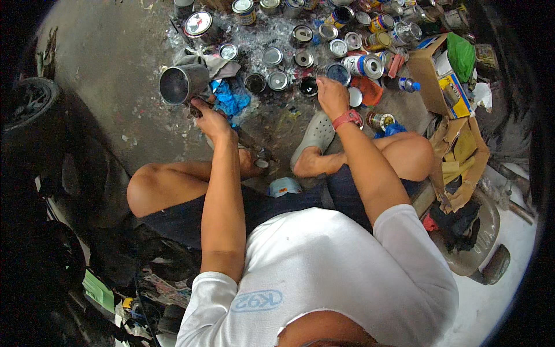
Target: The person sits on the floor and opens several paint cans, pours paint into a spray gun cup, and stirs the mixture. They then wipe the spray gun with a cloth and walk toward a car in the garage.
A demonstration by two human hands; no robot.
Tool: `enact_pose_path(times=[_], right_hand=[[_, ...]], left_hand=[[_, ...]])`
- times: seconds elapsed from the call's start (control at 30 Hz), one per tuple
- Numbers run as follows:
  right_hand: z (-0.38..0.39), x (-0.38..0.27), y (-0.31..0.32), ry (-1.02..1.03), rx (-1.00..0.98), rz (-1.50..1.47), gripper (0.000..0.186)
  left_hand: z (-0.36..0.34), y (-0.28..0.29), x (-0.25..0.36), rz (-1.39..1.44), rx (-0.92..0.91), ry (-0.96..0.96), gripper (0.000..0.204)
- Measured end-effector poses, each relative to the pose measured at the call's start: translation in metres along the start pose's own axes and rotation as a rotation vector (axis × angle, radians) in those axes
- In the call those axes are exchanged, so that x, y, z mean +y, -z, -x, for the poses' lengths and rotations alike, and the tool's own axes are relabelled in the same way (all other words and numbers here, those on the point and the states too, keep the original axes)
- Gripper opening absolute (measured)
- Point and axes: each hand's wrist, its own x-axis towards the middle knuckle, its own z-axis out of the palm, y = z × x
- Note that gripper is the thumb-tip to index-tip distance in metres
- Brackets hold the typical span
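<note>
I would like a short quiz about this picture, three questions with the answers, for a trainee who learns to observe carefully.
1. Multiple choice: what does the left hand hold?
A) a white lid
B) a metal cup
C) a blue cloth

2. True or false: the right hand has a red wristband at its wrist.

3. Fill in the colour: at the upper right of the picture, the plastic bag beside the upper cardboard box is ____.

Key: 1. B; 2. true; 3. green.
</note>
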Motion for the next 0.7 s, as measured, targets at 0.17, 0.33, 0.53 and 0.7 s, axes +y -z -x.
enact_pose_path(times=[0.17,0.33,0.53,0.7], right_hand=[[0.006,-0.004,-0.009,-0.237,-0.044,-0.161,0.029],[0.017,0.008,-0.016,-0.431,0.177,-0.271,0.026],[0.039,0.061,-0.050,-1.030,0.018,-1.104,0.030],[0.048,0.073,0.003,-1.026,0.072,-1.135,0.028]], left_hand=[[0.004,-0.006,0.000,0.027,0.010,0.063,0.062],[0.003,-0.003,-0.005,-0.009,0.029,0.042,0.063],[0.003,-0.002,-0.006,-0.032,0.043,0.051,0.069],[0.001,-0.002,-0.009,-0.031,0.041,0.040,0.070]])
